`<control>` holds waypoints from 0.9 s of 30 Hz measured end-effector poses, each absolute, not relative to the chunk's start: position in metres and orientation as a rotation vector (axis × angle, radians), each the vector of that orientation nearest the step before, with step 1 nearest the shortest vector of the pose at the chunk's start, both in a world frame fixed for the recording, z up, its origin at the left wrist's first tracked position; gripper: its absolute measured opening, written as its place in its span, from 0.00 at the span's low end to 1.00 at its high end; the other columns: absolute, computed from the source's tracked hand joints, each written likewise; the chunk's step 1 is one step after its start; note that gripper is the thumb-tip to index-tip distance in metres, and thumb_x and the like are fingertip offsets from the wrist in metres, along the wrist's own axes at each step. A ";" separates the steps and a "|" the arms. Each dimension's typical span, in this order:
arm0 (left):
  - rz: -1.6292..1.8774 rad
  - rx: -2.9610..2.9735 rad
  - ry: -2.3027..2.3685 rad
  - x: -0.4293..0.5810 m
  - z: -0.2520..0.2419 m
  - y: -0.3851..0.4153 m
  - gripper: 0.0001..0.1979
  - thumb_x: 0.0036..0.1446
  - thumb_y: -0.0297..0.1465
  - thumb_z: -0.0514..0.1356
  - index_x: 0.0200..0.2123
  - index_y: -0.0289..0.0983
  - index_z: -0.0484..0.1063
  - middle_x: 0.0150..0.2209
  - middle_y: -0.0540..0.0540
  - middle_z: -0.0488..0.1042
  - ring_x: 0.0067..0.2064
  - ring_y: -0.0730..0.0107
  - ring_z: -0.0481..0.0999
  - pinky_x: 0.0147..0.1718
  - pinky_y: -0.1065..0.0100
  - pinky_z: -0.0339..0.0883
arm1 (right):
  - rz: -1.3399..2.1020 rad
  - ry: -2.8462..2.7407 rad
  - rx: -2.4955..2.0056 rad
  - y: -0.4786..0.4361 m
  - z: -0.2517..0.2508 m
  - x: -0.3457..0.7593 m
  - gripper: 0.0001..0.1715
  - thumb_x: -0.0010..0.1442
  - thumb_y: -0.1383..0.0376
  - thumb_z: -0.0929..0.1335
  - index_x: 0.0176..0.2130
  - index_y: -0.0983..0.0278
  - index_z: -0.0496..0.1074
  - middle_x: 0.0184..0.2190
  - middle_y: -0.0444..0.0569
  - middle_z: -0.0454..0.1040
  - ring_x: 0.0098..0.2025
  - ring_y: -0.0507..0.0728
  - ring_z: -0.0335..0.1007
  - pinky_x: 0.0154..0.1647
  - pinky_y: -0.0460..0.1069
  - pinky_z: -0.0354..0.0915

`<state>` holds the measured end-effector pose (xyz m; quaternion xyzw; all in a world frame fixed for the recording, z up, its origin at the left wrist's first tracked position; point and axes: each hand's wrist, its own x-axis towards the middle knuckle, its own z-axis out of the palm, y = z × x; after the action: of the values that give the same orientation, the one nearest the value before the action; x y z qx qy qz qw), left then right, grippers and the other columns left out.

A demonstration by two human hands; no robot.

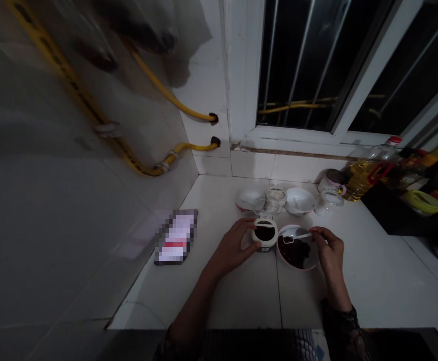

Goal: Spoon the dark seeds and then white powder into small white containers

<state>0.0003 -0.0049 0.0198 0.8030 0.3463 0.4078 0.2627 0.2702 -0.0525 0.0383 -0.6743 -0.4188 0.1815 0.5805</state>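
Dark red bits (pixel 297 254) were already gathered in pink-rimmed white bowl (pixel 314 258), lower right of centre; dark contents (pixel 265 233) were left in squat white jar (pixel 265 246), lower centre. Jar was clasped by left hand (pixel 237 245), thumb and fingers spread around it; white plastic spoon (pixel 301 235) was pinched over bowl by right hand (pixel 328 246). White-tiled counter (pixel 241 301) was overlooked by barred window (pixel 297 65), upper right.

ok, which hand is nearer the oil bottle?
Right. The right hand, holding a spoon at the bowl, is left of the oil bottle and nearer the camera; the left hand, on the jar, is farther left.
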 end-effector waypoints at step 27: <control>1.113 2.155 0.910 0.000 0.021 -0.004 0.14 0.60 0.32 0.63 0.49 0.42 0.66 0.57 0.40 0.70 0.59 0.57 0.72 0.57 0.52 0.68 | -0.196 -1.566 -1.236 -0.057 0.053 0.238 0.11 0.64 0.67 0.64 0.37 0.58 0.77 0.33 0.49 0.79 0.42 0.62 0.73 0.47 0.59 0.66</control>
<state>0.0005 -0.0041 0.0214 0.8006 0.3380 0.4133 0.2721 0.2382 -0.0571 0.0535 -0.5198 -0.6583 -0.0824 0.5382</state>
